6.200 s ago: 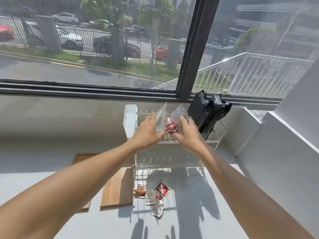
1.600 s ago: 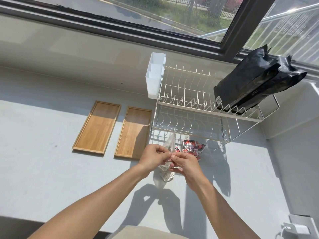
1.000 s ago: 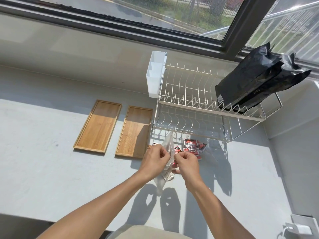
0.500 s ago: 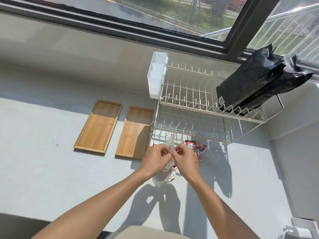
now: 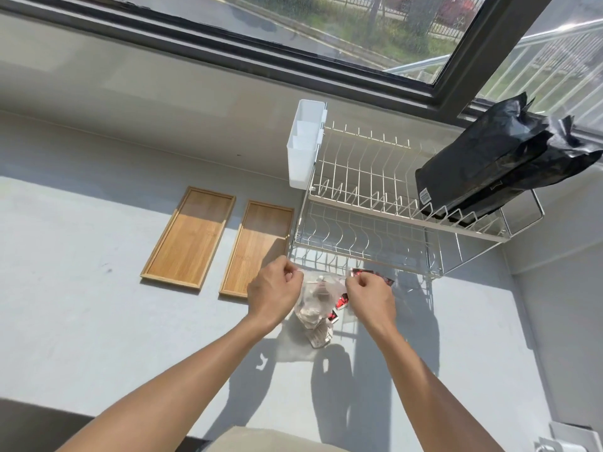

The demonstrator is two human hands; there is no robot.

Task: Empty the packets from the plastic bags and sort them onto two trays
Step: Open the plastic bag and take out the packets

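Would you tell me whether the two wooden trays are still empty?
Empty: both trays show bare wood; red packets lie on the counter.

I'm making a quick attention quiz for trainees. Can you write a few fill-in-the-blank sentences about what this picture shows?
1. Both hands, left and right, hold a clear plastic bag by its ____ edge.
2. The number of wooden trays on the counter is ____.
3. Both trays are still ____.
4. The black bags rest on the ____ tier of the dish rack.

Missing words: top; two; empty; upper
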